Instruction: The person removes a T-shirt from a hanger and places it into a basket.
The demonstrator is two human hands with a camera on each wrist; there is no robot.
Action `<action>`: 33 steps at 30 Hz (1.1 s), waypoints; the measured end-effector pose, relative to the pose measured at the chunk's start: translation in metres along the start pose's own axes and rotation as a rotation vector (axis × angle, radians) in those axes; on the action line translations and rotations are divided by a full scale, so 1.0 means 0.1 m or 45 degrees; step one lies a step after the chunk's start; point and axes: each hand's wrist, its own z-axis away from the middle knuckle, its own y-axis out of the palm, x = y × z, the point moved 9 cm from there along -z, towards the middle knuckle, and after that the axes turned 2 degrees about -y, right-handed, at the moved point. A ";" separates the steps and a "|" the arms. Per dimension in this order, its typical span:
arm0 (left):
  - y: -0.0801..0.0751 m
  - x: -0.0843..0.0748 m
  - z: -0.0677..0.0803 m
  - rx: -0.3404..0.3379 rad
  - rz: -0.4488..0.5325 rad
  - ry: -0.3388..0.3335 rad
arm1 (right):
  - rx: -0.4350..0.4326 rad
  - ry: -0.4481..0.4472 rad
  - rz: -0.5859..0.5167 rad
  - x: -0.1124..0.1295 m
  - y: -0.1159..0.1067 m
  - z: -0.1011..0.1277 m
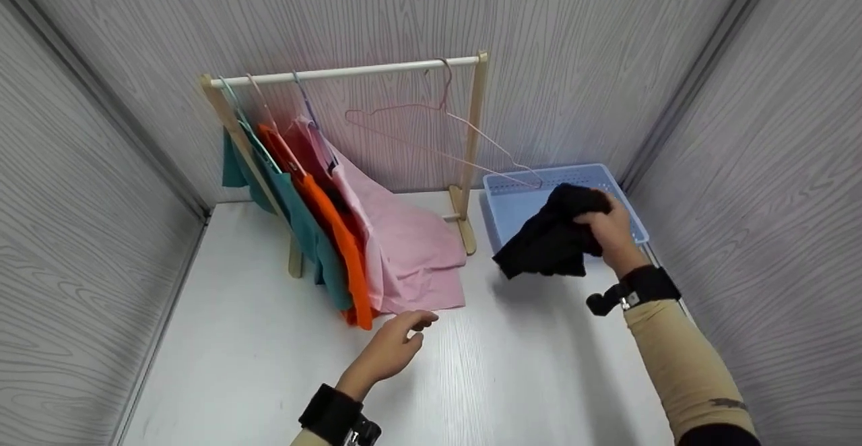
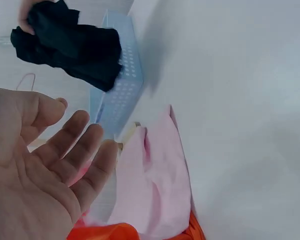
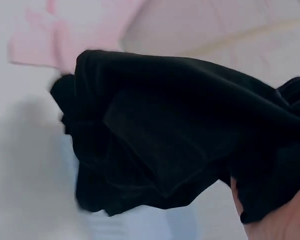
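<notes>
Item 1, crumpled black cloth garment (image 1: 551, 236): was bunched in right hand (image 1: 609, 229), held in the air over front left corner of pale blue perforated plastic basket (image 1: 512, 213), hanging down and to the left from the fist; no clear long axis, too bunched to tell. Right hand: fingers curled tight round upper fold of garment, gripping it; right wrist view showed only black folds w/ a bit of palm at lower right. Item 2, left hand (image 1: 392, 348): lay low over white tabletop (image 1: 256, 365), palm up-ish, fingers loosely spread and relaxed, holding nothing; fingertips just beside hem of pink garment (image 1: 411, 250), contact could not be told. Garment lay to the right of and beyond left hand, well apart; right hand plainly nearer, already on it. Item 3, small wooden clothes rack w/ white rail (image 1: 343, 72): stood at back of table by grey wall, just left of basket. On rail, left end: teal garment (image 1: 303, 224), orange garment (image 1: 340, 244), pink garment, each on a hanger, trailing onto tabletop. Item 4, bare pink wire hanger (image 1: 438, 133): hung near right end of rail, empty, tilted, its lower end reaching toward basket rim, above and behind black garment.
</notes>
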 end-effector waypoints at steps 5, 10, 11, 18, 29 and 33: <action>0.03 0.07 0.09 -0.002 0.003 -0.021 | -0.147 -0.052 -0.076 0.37 -0.27 -0.23; 0.12 0.10 0.18 0.039 0.010 -0.052 | -0.060 -0.018 -0.067 0.30 -0.10 -0.35; 0.15 0.11 0.19 0.053 0.014 -0.065 | -0.033 0.017 -0.077 0.20 -0.03 -0.35; 0.30 0.09 0.31 0.108 0.046 -0.105 | 0.149 0.188 -0.381 -0.49 0.46 -0.07; 0.23 -0.02 0.25 0.120 0.024 -0.095 | 0.296 0.184 -0.097 -0.98 0.61 0.14; 0.00 -0.23 0.14 0.062 0.030 -0.045 | 0.320 0.138 0.033 -1.07 0.51 0.14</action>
